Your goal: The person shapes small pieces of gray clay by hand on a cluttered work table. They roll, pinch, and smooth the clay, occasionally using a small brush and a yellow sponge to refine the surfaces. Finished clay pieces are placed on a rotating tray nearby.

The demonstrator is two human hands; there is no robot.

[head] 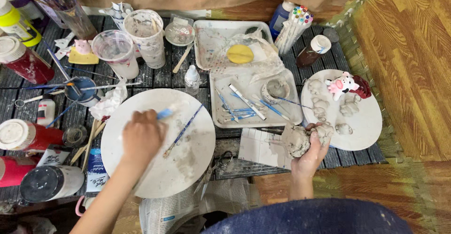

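2 round boards (pixel 188 168) (pixel 366 121), 2 white trays (pixel 206 41) (pixel 291 116)

The round white board (pixel 188 168) offers open surface except one loose brush (pixel 183 130); cups (pixel 117 50), paint jars (pixel 28 135) and trays (pixel 253 107) crowd its far and side edges.

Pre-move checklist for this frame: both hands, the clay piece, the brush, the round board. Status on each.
1. Right hand grips the grey clay piece: ok, fingers wrapped under it, held above the table.
2. Left hand holds the blue-handled tool: ok, handle sticks out past the knuckles; its tip is hidden.
3. Left hand over the round white board: ok.
4. Loose thin brush on the board beside the left hand: not ok, lies close to the hand's working area.
5. Scissors at the board's edge: ok, apart from both hands.
6. Clay surface wet or dry: cannot tell.
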